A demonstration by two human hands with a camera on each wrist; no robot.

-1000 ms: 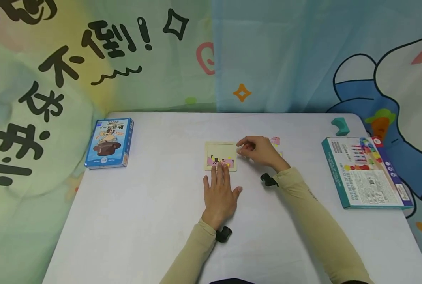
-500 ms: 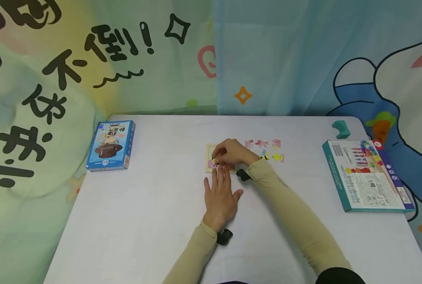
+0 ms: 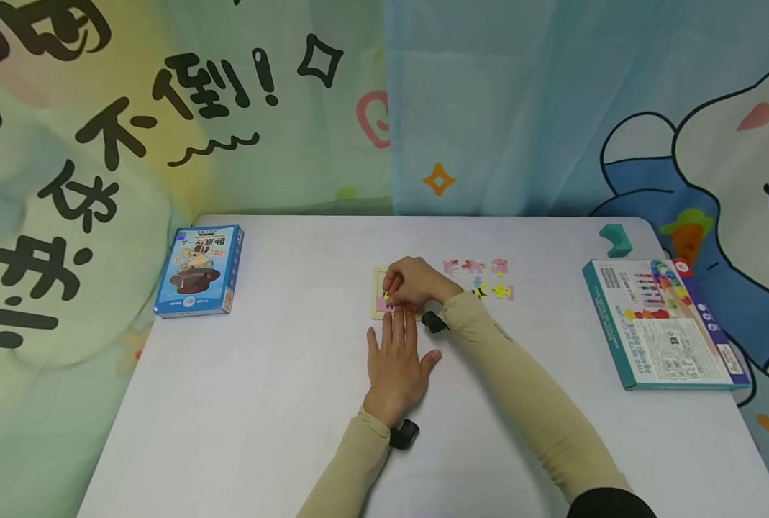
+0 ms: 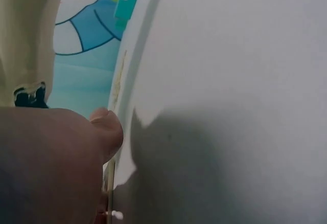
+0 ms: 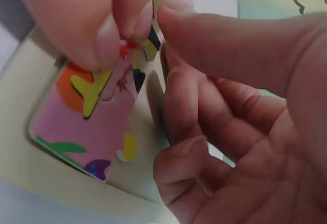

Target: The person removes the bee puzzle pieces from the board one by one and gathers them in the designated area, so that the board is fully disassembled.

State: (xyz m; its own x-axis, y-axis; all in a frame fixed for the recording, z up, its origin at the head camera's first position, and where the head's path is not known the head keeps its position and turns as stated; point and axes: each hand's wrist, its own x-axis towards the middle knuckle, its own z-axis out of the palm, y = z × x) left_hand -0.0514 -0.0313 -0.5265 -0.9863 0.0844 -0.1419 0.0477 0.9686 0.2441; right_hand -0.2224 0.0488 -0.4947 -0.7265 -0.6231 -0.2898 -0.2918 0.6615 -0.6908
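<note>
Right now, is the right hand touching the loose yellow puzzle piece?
Apart: the head view shows the bee piece and tabletop between right hand and yellow piece.

Smooth, matt on the white table (image 3: 261, 403). Looks like creased cloth in the far backdrop (image 3: 501, 93), matt cloth on the sleeves (image 3: 526, 392), printed cardboard in the left box (image 3: 196, 273) and right box (image 3: 669, 331). Matt, wood-like on the puzzle frame (image 5: 20, 162); smooth on the pieces (image 5: 87, 132).

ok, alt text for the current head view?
A person's right-hand grip is curled over a small cream puzzle tray on a white table, the left-hand grip reaching its near edge with fingers straight. Loose puzzle pieces lie right of the tray; a blue box sits far left, a teal-edged box far right.
</note>
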